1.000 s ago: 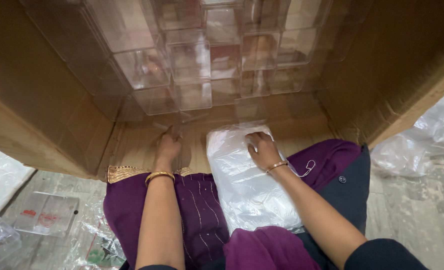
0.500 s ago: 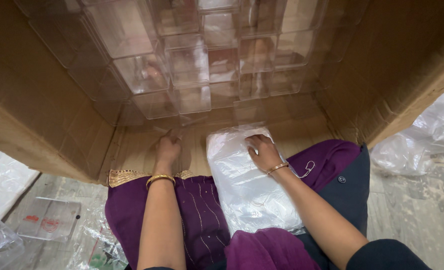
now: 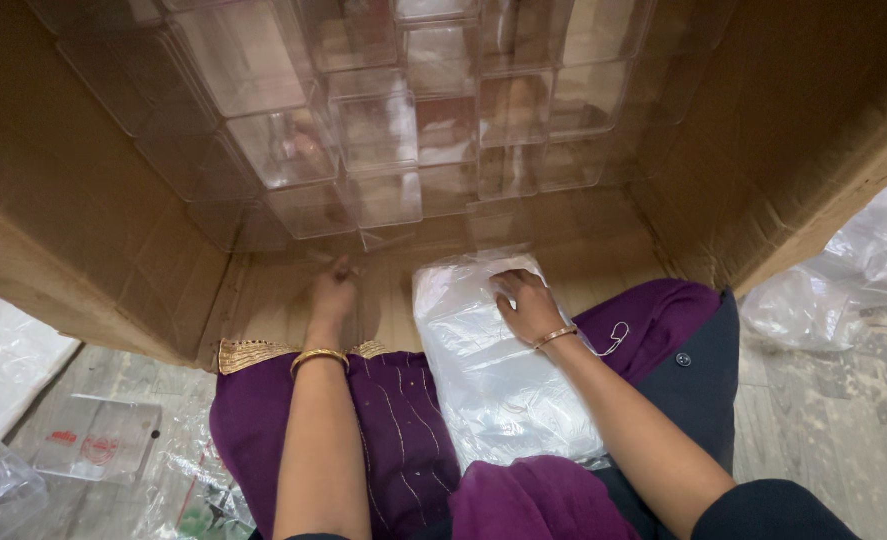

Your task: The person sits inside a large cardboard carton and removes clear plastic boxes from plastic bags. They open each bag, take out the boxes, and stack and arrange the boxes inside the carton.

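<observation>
A large cardboard box [image 3: 84,210] lies on its side in front of me, stacked inside with several clear plastic containers [image 3: 374,140]. My left hand [image 3: 334,292] reaches onto the box's lower flap, fingers closed on a thin clear plastic lid lying just below the stack. My right hand [image 3: 526,302] rests on top of a stack of clear plastic bags [image 3: 494,370] lying across my lap, fingers pinching its top layer. Both wrists wear gold bangles.
Purple cloth [image 3: 394,440] covers my lap. A flat clear plastic lid with red print [image 3: 94,440] lies on the floor at the left, with crumpled plastic wrap near it. More clear plastic sheeting [image 3: 844,280] lies at the right on the tiled floor.
The view has tilted slightly. My left hand has shifted a little deeper onto the box flap. My right hand stays on the bag stack.
</observation>
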